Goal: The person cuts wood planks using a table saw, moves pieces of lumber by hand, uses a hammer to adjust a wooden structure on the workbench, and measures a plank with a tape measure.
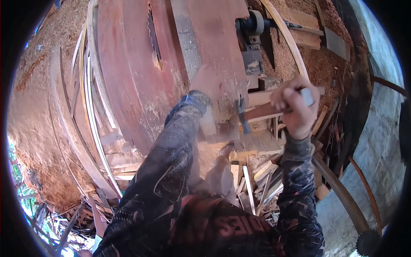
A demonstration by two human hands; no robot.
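Note:
My right hand (pixel 296 107) is closed around the wooden handle of a hammer (pixel 261 112). The dark metal hammer head hangs over the right edge of a reddish wooden saw table (pixel 128 85). My left hand (pixel 207 81) rests on the table beside the lower end of a long grey board (pixel 187 38). Its fingers are blurred, and whether they grip anything does not show. Left of the board, a toothed saw blade (pixel 150 30) stands in a slot in the table top.
A shaft with a pulley (pixel 257 22) sits beyond the table's right side. Offcuts and thin wood strips (pixel 250 190) lie in a pile near my legs. Long strips (pixel 92 98) lean along the left side, by heaped sawdust (pixel 36 115). A pale sheet (pixel 372 145) hangs at far right.

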